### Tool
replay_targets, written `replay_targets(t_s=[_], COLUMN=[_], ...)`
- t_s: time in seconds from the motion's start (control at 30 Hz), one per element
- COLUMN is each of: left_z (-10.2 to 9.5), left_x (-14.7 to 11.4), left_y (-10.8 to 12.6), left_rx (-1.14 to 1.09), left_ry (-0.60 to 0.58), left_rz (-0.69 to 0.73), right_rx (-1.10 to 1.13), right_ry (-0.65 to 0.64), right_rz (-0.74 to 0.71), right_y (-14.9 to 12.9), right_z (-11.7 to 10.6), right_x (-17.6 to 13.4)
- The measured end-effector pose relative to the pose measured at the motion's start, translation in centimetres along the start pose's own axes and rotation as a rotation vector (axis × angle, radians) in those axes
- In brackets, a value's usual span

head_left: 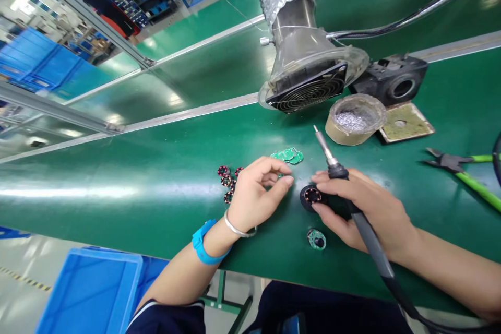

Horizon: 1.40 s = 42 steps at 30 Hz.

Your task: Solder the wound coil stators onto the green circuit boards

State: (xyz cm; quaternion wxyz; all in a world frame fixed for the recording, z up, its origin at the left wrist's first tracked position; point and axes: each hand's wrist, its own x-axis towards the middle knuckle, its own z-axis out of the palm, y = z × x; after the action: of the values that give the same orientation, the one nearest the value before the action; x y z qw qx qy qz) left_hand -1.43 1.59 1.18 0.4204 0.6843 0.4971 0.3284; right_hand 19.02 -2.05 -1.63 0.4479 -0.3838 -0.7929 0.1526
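Observation:
My right hand [364,209] is closed around a soldering iron [368,232], its bare tip pointing up and away. Thumb and fingertips of that hand also touch a round black part [312,196] with a ring of copper-coloured dots, lying on the table. My left hand [260,193] hovers to its left, fingers curled and thumb close to the index fingertip; anything pinched there is too small to make out. Behind it lie several green round circuit boards [288,155]. Several small black ring parts [226,180] sit left of my left hand, partly hidden. A green board with a black centre [317,239] rests nearer me.
A fume extractor hood [309,83] hangs over the table's back. Beneath it are a round tub [348,135] with silvery bits, a yellowish sponge tray [407,121] and a dark iron stand [391,81]. Green-handled cutters [450,162] lie right. A blue crate [94,287] stands lower left.

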Motion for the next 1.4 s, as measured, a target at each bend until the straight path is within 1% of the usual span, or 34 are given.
replay_targets(t_s=[0.07, 0.13, 0.2, 0.27, 0.37, 0.47, 0.53, 0.6, 0.63, 0.8, 0.9, 0.97, 1.07, 1.2, 1.33, 1.4], left_z=[1.0, 1.9, 2.5, 2.7, 2.1, 0.9, 0.3, -0.1, -0.2, -0.4, -0.5, -0.4, -0.3, 0.2, 0.5, 0.6], left_x=[-0.5, -1.0, -1.4, -1.6, -1.2, -0.5, 0.0, 0.3, 0.4, 0.9, 1.0, 1.0, 0.9, 0.8, 0.6, 0.6], left_y=[0.7, 1.4, 2.1, 2.5, 2.5, 1.3, 0.2, -0.8, -1.1, -1.4, -1.4, -1.4, -1.4, -1.3, -1.2, -1.1], left_rx=[-0.22, -0.304, -0.259, -0.188, -0.129, -0.018, 0.081, 0.144, 0.154, 0.122, 0.096, 0.089, 0.104, 0.091, 0.025, 0.002], left_ry=[-0.036, -0.033, 0.014, 0.055, 0.047, -0.023, -0.114, -0.213, -0.251, -0.341, -0.369, -0.378, -0.382, -0.352, -0.329, -0.329], left_rz=[-0.093, -0.096, -0.035, 0.021, 0.072, 0.087, 0.112, 0.161, 0.191, 0.358, 0.4, 0.389, 0.332, 0.246, 0.178, 0.154], right_rx=[-0.011, -0.043, -0.075, -0.079, -0.048, 0.003, 0.028, 0.04, 0.045, 0.065, 0.08, 0.083, 0.075, 0.076, 0.085, 0.063], right_ry=[0.034, 0.035, 0.043, 0.059, 0.045, -0.011, -0.096, -0.179, -0.2, -0.224, -0.22, -0.211, -0.202, -0.175, -0.103, -0.09], right_rz=[-0.032, -0.056, -0.079, -0.11, -0.108, -0.027, 0.009, 0.011, 0.006, 0.0, 0.008, 0.01, 0.003, -0.007, -0.063, -0.102], right_y=[-0.4, -0.7, -1.0, -1.1, -1.1, -0.5, 0.0, 0.5, 0.6, 0.7, 0.6, 0.7, 0.8, 0.7, 0.2, 0.1], right_z=[0.0, 0.0, 0.0, -0.2, -0.6, -0.9, -1.0, -1.0, -1.0, -1.1, -1.1, -1.0, -0.8, -0.7, -0.8, -0.9], right_x=[0.0, -0.1, -0.2, -0.2, 0.0, 0.5, 0.7, 0.8, 0.9, 0.7, 0.7, 0.8, 0.9, 0.8, 0.8, 0.9])
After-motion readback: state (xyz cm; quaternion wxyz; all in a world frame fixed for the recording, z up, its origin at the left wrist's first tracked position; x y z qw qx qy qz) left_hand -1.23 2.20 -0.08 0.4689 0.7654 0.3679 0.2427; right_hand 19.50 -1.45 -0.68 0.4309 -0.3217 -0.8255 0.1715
